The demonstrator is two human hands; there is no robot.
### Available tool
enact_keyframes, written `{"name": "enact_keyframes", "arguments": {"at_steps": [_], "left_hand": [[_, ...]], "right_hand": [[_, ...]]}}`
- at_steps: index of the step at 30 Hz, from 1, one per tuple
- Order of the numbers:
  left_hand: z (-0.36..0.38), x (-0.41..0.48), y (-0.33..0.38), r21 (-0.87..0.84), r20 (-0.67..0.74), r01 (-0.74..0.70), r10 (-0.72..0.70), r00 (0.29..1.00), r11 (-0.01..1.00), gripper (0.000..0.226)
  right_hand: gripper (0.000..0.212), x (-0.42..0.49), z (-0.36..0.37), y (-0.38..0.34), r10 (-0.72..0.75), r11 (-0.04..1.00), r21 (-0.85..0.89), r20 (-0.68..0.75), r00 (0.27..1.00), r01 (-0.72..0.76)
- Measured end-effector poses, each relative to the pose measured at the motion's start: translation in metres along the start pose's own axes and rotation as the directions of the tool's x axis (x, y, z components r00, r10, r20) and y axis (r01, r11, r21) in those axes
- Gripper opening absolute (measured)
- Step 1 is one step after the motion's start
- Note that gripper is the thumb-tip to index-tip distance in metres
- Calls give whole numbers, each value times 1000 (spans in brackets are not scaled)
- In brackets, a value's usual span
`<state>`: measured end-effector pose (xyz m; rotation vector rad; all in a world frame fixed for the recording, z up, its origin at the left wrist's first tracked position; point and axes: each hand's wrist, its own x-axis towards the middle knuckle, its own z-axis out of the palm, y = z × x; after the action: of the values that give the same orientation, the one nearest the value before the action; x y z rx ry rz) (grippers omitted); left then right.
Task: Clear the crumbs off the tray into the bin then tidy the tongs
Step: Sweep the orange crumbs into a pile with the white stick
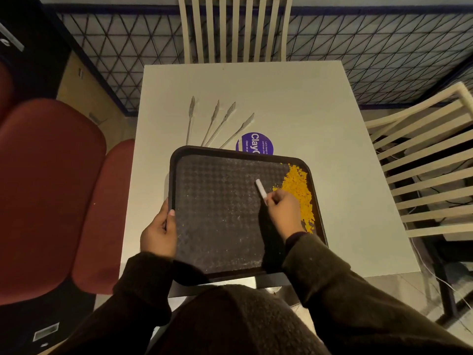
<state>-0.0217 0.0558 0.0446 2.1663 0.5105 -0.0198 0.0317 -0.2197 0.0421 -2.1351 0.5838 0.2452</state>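
Note:
A dark textured tray [220, 226] lies on the white table [307, 103], its near edge overhanging the table's front. Yellow crumbs [298, 190] are heaped along the tray's right rim. My left hand [158, 233] grips the tray's left edge, thumb on the rim. My right hand [284, 213] rests on the tray beside the crumbs and holds a small white scraper-like tool [261, 188]. Two pairs of metal tongs [217, 124] lie spread on the table just beyond the tray. No bin is in view.
A round purple sticker [256, 143] sits on the table behind the tray. A cream slatted chair [235, 29] stands at the far side, another [422, 160] at the right. Red padded seats [51, 190] crowd the left. Cables run on the floor at the right.

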Motion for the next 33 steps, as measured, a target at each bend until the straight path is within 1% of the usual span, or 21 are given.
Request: {"name": "enact_keyframes", "arguments": {"at_steps": [2, 3, 5, 7, 12, 14, 16, 18, 20, 22, 24, 26, 29, 33], "left_hand": [[0, 0, 0, 2, 7, 7, -7, 1000, 1000, 39], [0, 0, 0, 1, 11, 9, -9, 1000, 1000, 40], [-1, -1, 0, 2, 19, 9, -9, 1000, 1000, 41], [-2, -1, -1, 18, 25, 4, -4, 1000, 1000, 41], [-2, -3, -3, 22, 33, 11, -12, 999, 1000, 41], [-2, -2, -3, 8, 41, 17, -17, 999, 1000, 41], [-2, -2, -3, 4, 48, 16, -16, 999, 1000, 43], [-1, -1, -2, -11, 46, 31, -30, 998, 999, 47], [-1, 0, -1, -28, 48, 49, -48, 998, 998, 47], [-2, 0, -1, -11, 51, 56, -56, 997, 998, 47], [-2, -1, 0, -4, 55, 57, -57, 997, 998, 45], [-3, -1, 2, 1, 57, 54, -54, 997, 999, 44], [-3, -3, 5, -2, 53, 50, -50, 997, 999, 42], [-4, -4, 7, 9, 53, 51, -51, 997, 999, 41]], "right_hand": [[11, -15, 9, 4, -59, 995, -81, 69, 996, 64], [11, -20, 12, 6, -78, 991, -104, 74, 994, 86], [11, -22, 15, 10, -88, 988, -121, 40, 995, 92], [11, -15, 11, 13, -59, 991, -119, -6, 998, 58], [12, 18, -9, 18, 74, 987, -130, -125, 989, -90], [14, 25, -14, 20, 89, 983, -147, -142, 986, -110], [15, 23, -16, 20, 78, 986, -133, -146, 986, -98], [13, 10, -14, 19, 41, 995, -88, -121, 992, -52], [11, -11, -8, 20, -30, 998, -60, -25, 999, 28], [10, -33, -1, 24, -90, 992, -86, 61, 994, 96], [10, -49, 5, 30, -116, 982, -138, 81, 990, 126], [11, -57, 8, 35, -124, 977, -167, 55, 991, 131], [16, -52, 4, 37, -93, 982, -170, -19, 995, 89], [18, -30, -10, 37, 48, 994, -93, -126, 991, -60]]}}
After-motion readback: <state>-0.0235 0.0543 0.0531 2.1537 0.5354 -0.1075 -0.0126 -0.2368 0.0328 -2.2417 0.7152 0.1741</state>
